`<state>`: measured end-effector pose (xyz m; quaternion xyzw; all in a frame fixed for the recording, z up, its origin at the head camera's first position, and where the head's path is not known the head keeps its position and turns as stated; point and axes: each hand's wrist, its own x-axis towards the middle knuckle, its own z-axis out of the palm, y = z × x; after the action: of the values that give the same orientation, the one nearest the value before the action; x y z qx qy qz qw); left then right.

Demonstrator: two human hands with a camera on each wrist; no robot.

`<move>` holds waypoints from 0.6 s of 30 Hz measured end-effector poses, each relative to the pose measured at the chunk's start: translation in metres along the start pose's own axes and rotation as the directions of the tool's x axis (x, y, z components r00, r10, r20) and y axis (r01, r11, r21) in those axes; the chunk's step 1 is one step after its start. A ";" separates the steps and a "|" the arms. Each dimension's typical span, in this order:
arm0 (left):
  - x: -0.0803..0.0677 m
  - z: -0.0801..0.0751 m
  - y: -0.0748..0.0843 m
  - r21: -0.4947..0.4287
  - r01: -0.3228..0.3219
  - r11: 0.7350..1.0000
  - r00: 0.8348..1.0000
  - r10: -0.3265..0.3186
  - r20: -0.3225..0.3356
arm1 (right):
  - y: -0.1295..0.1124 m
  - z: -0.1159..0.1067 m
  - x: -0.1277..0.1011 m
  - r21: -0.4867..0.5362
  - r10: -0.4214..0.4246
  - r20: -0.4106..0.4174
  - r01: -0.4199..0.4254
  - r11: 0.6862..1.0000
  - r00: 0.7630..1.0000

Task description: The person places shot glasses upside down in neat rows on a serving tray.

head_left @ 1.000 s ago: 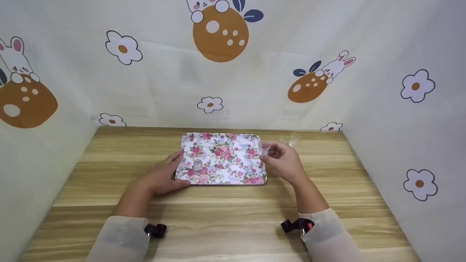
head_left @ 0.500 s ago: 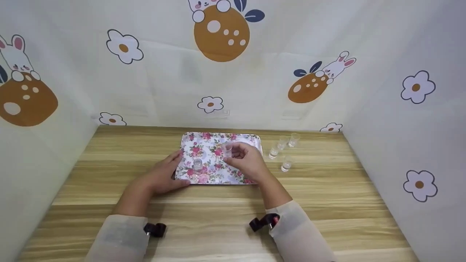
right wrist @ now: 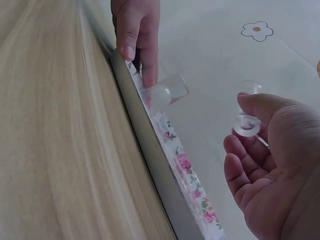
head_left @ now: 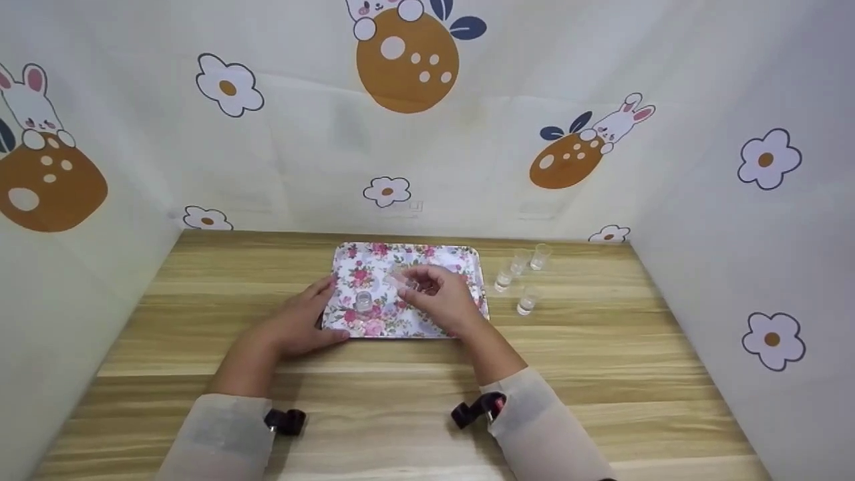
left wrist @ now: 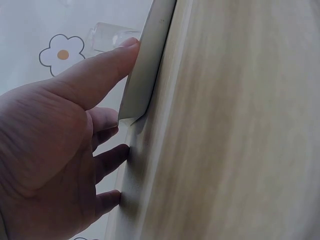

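A: What does the right hand (head_left: 446, 302) have?

B: A small clear shot glass (head_left: 401, 278), pinched between thumb and fingertips above the floral tray (head_left: 467, 257). In the right wrist view it shows as a round clear base (right wrist: 246, 123) at the thumb tip; the rest of it is hard to make out against the pale wall.

A: Is it touching the tray?

B: I cannot tell; the fingers hide the gap beneath it.

A: And the left hand (head_left: 300, 323)?

B: It rests at the tray's near left corner, fingers straight on the wood, thumb lying along the rim. It grasps nothing.

A: Anything beside the held glass?

B: A second shot glass (head_left: 363, 302) stands on the tray to its left, just beside the left thumb. To the right of the grip, off the tray, four more clear glasses (head_left: 520, 280) stand on the wooden table (head_left: 601, 347); their outlines are faint. Both sleeves are cut off by the bottom edge.
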<state>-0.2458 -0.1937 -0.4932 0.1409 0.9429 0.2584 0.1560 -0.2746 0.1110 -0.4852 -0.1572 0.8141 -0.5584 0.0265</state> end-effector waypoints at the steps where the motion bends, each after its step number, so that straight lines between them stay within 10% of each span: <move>1: 0.000 0.000 0.000 -0.002 0.000 1.000 1.000 0.000 0.001 | 0.000 0.001 0.000 -0.009 -0.010 0.000 0.010 1.000 1.000; 18: -0.002 0.000 0.003 -0.016 -0.018 1.000 1.000 0.018 -0.015 | 0.005 0.025 -0.001 -0.192 -0.024 0.072 0.038 0.981 0.997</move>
<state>-0.2435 -0.1922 -0.4908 0.1463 0.9406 0.2685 0.1477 -0.2692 0.0901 -0.4989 -0.1908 0.8606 -0.4713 0.0305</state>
